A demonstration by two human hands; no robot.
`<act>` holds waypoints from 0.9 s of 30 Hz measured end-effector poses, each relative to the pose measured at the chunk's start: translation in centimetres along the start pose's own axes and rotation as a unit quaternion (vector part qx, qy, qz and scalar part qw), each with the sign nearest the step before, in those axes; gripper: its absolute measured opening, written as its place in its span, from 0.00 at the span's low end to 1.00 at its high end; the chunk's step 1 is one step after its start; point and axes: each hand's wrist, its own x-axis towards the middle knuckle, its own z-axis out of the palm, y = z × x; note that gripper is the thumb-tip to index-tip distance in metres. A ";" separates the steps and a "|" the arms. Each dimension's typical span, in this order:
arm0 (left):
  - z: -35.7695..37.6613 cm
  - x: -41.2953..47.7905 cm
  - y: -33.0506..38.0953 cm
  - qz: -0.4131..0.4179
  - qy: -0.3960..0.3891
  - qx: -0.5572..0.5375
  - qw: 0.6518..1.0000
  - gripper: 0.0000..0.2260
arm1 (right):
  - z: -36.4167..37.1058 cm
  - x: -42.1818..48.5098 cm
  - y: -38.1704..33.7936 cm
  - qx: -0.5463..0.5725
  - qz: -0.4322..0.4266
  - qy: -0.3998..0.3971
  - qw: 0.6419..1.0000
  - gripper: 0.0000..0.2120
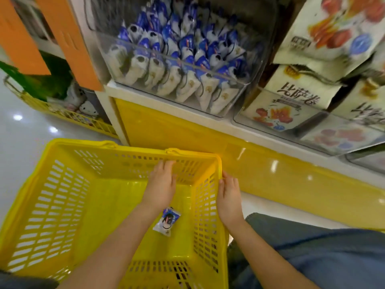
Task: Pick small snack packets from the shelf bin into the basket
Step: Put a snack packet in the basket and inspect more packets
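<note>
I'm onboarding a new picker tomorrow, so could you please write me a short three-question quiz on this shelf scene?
1. How many snack packets lie in the yellow basket?
2. True or false: the left hand holds one.
3. What does the right hand rest against? A: the clear bin. B: the basket's right rim. C: a carton.
Key: 1 one. 2 false, its fingers are straight and hold nothing. 3 B.

Bright, soft-focus, bowed wide-angle edges
</note>
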 end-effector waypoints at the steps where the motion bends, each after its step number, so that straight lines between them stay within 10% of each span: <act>1: -1.6 0.5 1.0 0.019 0.037 -0.002 0.999 0.17 | -0.3 0.2 -0.4 -0.021 0.003 -0.020 1.000 0.17; 7: -9.8 2.4 1.9 0.041 0.066 0.077 0.994 0.20 | -4.8 1.8 -5.4 -0.192 -0.067 -0.160 0.966 0.20; 16: -22.9 4.0 5.5 0.197 0.248 0.129 0.940 0.15 | -10.8 4.6 -23.6 -0.090 -0.359 -0.018 0.929 0.10; 27: -25.3 5.3 2.7 0.252 0.189 0.140 0.939 0.18 | -2.9 15.5 -33.9 -0.105 -0.254 -0.115 0.955 0.14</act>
